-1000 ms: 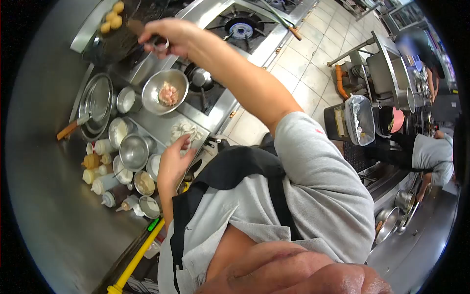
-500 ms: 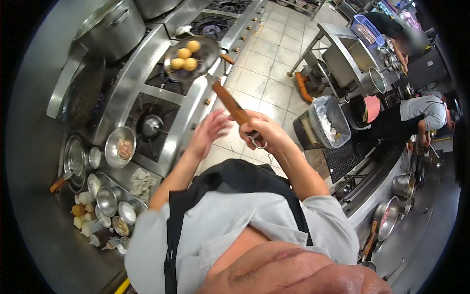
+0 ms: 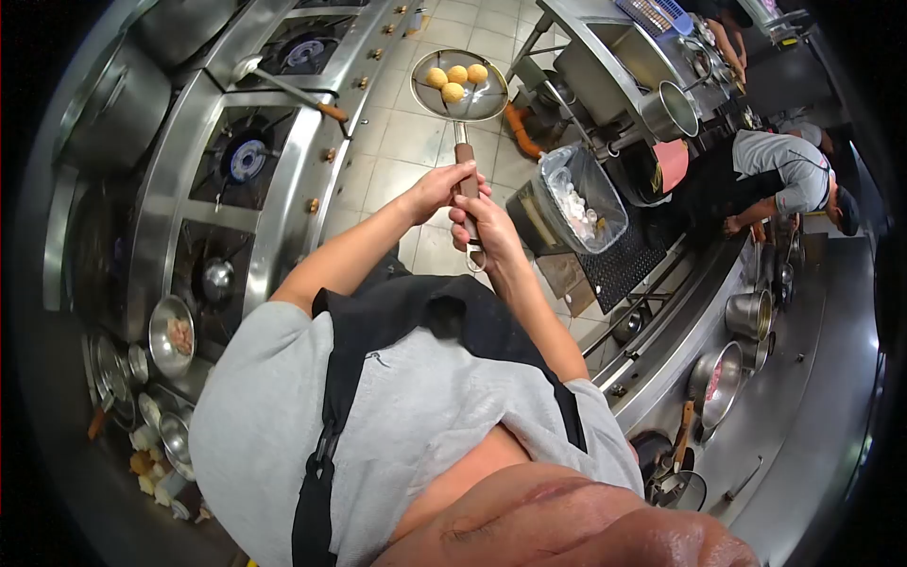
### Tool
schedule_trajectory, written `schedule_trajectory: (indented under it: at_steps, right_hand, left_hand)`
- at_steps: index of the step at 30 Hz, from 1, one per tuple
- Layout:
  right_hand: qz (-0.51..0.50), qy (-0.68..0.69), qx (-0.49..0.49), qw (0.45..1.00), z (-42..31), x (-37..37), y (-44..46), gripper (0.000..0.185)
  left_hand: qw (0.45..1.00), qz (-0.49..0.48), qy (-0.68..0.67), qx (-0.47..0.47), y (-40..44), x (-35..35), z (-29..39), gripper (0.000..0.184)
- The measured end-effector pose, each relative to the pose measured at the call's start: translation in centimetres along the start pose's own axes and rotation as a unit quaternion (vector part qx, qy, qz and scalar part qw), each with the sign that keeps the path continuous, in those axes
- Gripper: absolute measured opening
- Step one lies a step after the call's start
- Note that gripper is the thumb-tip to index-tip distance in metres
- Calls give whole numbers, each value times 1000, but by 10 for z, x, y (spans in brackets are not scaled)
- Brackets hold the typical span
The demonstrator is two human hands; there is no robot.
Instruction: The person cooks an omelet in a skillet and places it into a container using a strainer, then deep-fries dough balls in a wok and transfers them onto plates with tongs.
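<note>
My left hand (image 3: 440,192) is closed around the upper part of the brown handle of a round strainer (image 3: 483,106). Just below it, my right hand (image 3: 489,227) is wrapped round the lower handle, near the hanging ring. Several round golden fried balls (image 3: 453,93) sit in the strainer's bowl. It is held out in front of me above the tiled floor, with the stove to its left.
On the left, the stove has a lit burner (image 3: 248,161) and a ladle (image 3: 283,87) lying across it. A bowl of raw meat (image 3: 172,338) stands beside it. At right are a lined bin (image 3: 557,213), a sink (image 3: 605,66) and a co-worker (image 3: 784,170) bending over a counter.
The strainer with the balls has moved right, from over the stove to over the floor. My left hand, open beside the handle before, has closed on it. The view has turned right.
</note>
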State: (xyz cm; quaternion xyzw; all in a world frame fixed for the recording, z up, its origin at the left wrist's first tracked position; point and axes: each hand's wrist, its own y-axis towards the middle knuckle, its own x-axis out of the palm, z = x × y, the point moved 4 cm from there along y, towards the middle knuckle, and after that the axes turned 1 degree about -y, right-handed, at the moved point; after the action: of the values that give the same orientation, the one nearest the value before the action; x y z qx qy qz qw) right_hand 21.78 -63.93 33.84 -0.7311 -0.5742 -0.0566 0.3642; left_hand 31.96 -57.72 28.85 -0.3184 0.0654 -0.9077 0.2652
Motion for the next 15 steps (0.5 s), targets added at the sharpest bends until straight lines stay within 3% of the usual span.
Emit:
schedule_trajectory:
  at_steps: [3,7,13,15]
  right_hand:
    - [-11,-47,-28,998,-37,-32,52,16]
    - [32,-39,-28,998,-106,-42,124,15]
    - [61,-26,-13,998,-188,-55,208,19]
    - [73,-79,-5,994,-211,-72,255,18]
  left_hand:
    - [1000,-13,-9,-25,33,-39,3,52]
    - [979,86,185,-19,48,-112,7,46]
    - [969,122,202,-67,32,-206,21,31]
    - [971,185,125,-84,37,-228,31,28]
